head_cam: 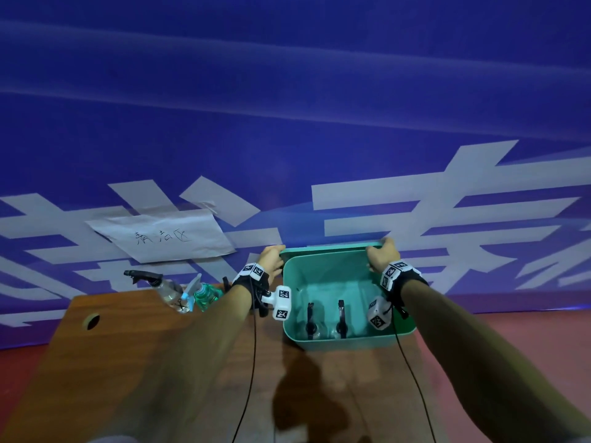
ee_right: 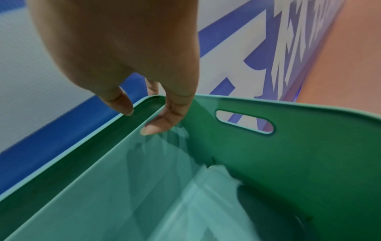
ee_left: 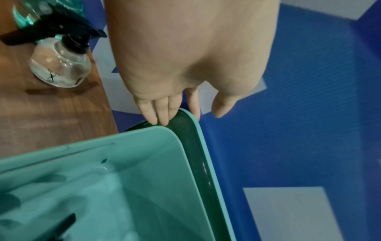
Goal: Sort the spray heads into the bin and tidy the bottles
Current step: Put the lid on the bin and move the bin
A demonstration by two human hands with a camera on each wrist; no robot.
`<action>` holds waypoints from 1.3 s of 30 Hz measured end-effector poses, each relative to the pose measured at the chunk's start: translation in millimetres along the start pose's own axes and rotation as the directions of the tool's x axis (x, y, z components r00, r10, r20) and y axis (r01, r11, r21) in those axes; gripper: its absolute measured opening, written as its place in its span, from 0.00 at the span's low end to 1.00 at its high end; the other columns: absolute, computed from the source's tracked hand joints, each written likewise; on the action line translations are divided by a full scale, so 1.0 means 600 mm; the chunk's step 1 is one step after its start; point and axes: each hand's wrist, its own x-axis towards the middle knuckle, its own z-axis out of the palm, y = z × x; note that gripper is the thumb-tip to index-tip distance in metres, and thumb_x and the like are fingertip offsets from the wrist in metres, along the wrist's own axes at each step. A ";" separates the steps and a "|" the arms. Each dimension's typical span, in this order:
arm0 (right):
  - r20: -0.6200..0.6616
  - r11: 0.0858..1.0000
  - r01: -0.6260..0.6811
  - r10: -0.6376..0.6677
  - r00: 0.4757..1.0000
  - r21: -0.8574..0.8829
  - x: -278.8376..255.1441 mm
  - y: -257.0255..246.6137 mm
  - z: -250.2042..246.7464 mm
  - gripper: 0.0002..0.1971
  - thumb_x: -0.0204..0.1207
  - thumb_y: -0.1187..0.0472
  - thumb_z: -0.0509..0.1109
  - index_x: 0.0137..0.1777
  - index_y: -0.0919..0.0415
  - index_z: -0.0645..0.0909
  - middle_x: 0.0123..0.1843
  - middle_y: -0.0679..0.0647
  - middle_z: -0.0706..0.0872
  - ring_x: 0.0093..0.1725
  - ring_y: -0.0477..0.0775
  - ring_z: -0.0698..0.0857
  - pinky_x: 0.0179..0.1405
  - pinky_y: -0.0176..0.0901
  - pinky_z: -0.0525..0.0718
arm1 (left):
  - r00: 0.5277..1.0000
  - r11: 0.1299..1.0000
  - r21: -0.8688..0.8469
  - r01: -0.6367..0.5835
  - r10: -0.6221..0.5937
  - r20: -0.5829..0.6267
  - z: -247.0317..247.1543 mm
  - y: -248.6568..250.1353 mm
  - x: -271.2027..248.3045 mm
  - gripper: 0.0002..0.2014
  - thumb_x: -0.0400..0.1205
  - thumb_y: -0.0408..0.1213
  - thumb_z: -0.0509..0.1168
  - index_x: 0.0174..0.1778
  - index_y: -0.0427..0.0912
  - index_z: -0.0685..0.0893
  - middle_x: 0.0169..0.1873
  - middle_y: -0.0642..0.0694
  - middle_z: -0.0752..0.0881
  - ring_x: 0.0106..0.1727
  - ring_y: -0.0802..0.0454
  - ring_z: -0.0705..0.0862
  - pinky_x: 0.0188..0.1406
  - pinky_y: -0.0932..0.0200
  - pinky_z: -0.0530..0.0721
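A teal bin (head_cam: 348,342) stands on the wooden table (head_cam: 160,362), near its far right edge. Inside it, two black spray heads (head_cam: 310,318) (head_cam: 341,316) sit on clear bottles. A teal lid (head_cam: 332,251) stands upright along the bin's far wall. My left hand (head_cam: 271,257) pinches the lid's left corner (ee_left: 193,146), fingers in front and thumb behind. My right hand (head_cam: 382,251) holds the lid's right corner (ee_right: 82,154), thumb on its rim. Left of the bin stand a clear bottle (head_cam: 168,290) with a black head and a teal bottle (head_cam: 204,294) with a pale blue head.
A paper sign (head_cam: 163,238) with handwriting is taped to the blue wall behind the table. The table has a round cable hole (head_cam: 91,321) at its far left. Red floor lies to the right of the table. Wrist cables trail down over the tabletop.
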 end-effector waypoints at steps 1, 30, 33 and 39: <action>-0.005 1.000 0.016 -0.016 1.000 -0.027 -0.003 -0.002 -0.002 0.22 0.80 0.57 0.67 0.73 0.58 0.70 0.52 0.62 0.85 0.41 0.62 0.89 0.46 0.55 0.91 | 1.000 0.999 -0.036 -0.006 0.007 0.011 0.002 0.002 -0.004 0.23 0.88 0.45 0.62 0.79 0.45 0.75 0.80 0.39 0.75 0.80 0.43 0.75 0.77 0.50 0.71; -0.415 0.798 0.283 -0.045 0.909 0.532 -0.159 -0.051 -0.076 0.13 0.75 0.67 0.79 0.37 0.57 0.77 0.43 0.67 0.90 0.24 0.51 0.87 0.28 0.43 0.89 | 0.995 0.771 -0.629 -0.102 0.094 -0.046 0.011 -0.014 -0.188 0.12 0.86 0.37 0.71 0.61 0.38 0.80 0.46 0.38 0.86 0.38 0.50 0.86 0.28 0.64 0.86; -0.359 0.734 0.266 -0.033 0.933 0.624 -0.173 -0.035 -0.085 0.16 0.74 0.71 0.76 0.55 0.58 0.74 0.53 0.63 0.84 0.26 0.54 0.86 0.25 0.40 0.84 | 0.996 0.826 -0.558 -0.079 0.045 -0.074 0.010 -0.031 -0.184 0.15 0.85 0.41 0.72 0.63 0.41 0.78 0.36 0.41 0.83 0.24 0.55 0.78 0.21 0.66 0.81; -0.160 0.846 0.046 0.047 0.986 0.531 -0.166 0.058 -0.098 0.32 0.77 0.65 0.71 0.80 0.68 0.66 0.52 0.69 0.87 0.27 0.54 0.87 0.23 0.42 0.83 | 0.993 0.955 -0.286 -0.074 0.046 -0.105 0.005 -0.076 -0.175 0.13 0.84 0.31 0.70 0.63 0.32 0.80 0.33 0.39 0.83 0.15 0.55 0.79 0.14 0.66 0.76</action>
